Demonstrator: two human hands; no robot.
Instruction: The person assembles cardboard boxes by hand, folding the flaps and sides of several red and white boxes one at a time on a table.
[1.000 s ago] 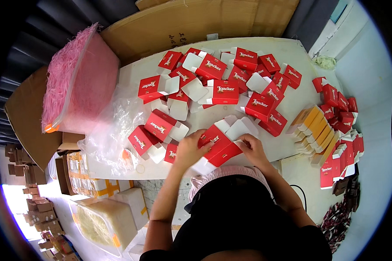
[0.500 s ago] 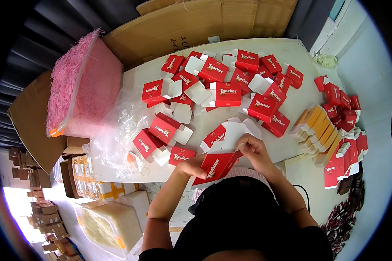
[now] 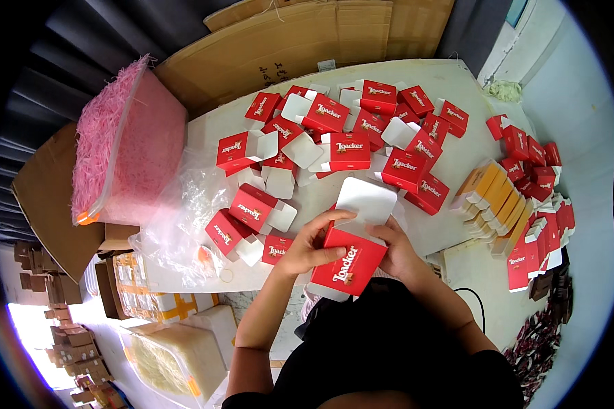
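Between my hands, just off the near edge of the table, is a small red cardboard box (image 3: 353,264). Its white flap (image 3: 366,198) stands up at the far end, and a white edge shows at the near end. My left hand (image 3: 315,244) is closed on the box's left side, the thumb lying across the red front. At the right, my right hand (image 3: 397,251) grips the side and far edge by the flap. Beyond them lies a loose spread of similar red boxes (image 3: 350,151), many with white flaps sticking out.
At the left stands a clear tub (image 3: 150,150) of pink paper shred, with crumpled clear plastic (image 3: 184,228) beside it. Yellow-and-white cartons (image 3: 496,204) are stacked at the right, by flattened red boxes (image 3: 525,255). Cardboard sheets (image 3: 307,48) line the back. A tub of pale shred (image 3: 174,358) sits lower left.
The box in my hands has gone from a flatter, partly folded form to a squared shape, its printed face turned up. My left hand has moved up its side; my right hand has come lower.
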